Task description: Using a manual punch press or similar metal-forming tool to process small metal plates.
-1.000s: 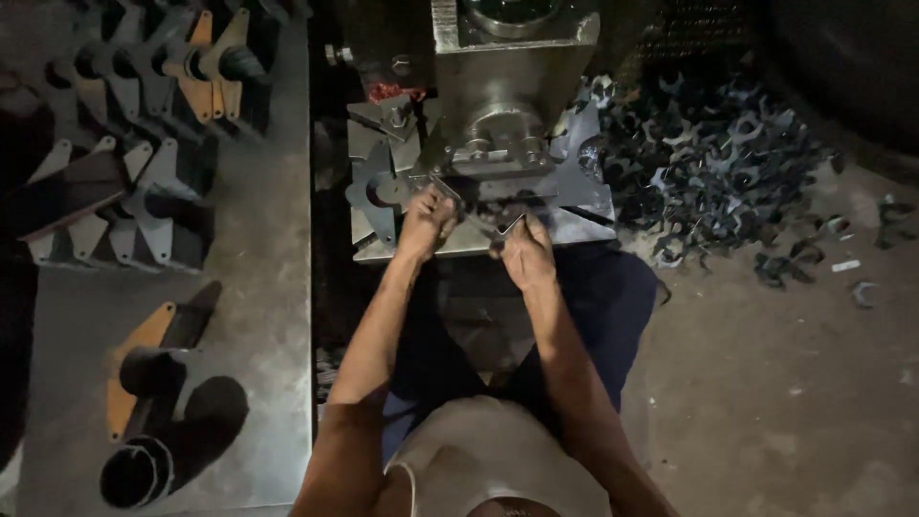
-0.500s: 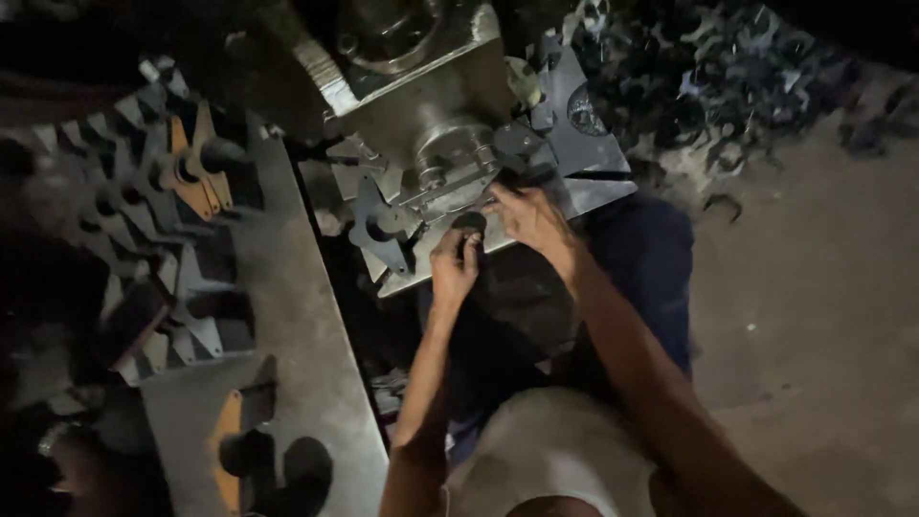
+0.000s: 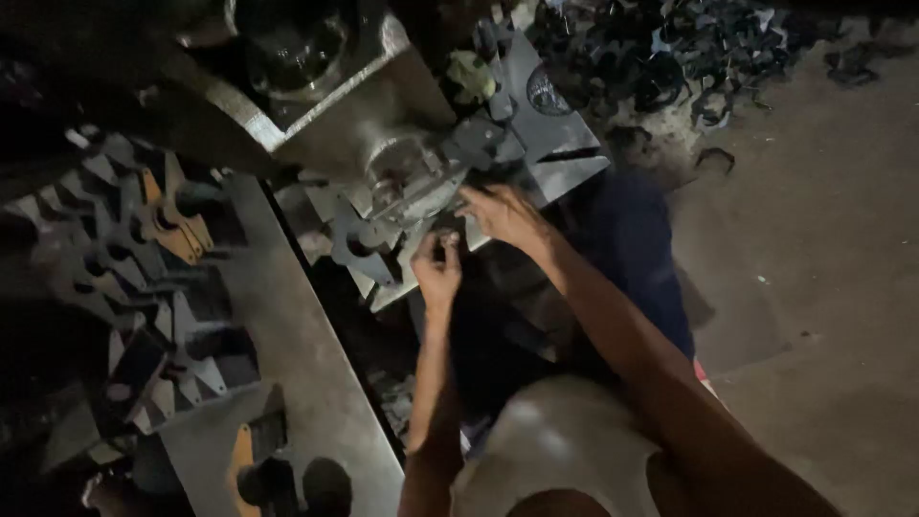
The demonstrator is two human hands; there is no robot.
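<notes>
Far left, a metal tabletop (image 3: 287, 316) carries rows of cut steel brackets (image 3: 144, 278), some orange-tinted, all well apart from my hands. Centre top is the press (image 3: 316, 96), with its die plate (image 3: 421, 191) tilted in view and a flat notched blank (image 3: 354, 244) lying on the bed (image 3: 555, 144) just left of my hands.

Step in hand, as I judge it: seating a small workpiece at the die. My left hand (image 3: 437, 271) is curled shut around a small dark part (image 3: 446, 239), held at the front edge of the bed, just below the die plate. Too dim to tell the part's exact shape.

My right hand (image 3: 503, 215) is spread half open, fingers (image 3: 476, 198) touching the die plate's front; it grips nothing that I can see. I'd say it is steadying or feeling the slot.

Next move calls for lining the part with the die opening and keeping fingers out from under the press.

Right of the bed, a heap of dark stamped pieces (image 3: 670, 67) lies on the floor (image 3: 814, 287), near the machine, well apart from both hands.
</notes>
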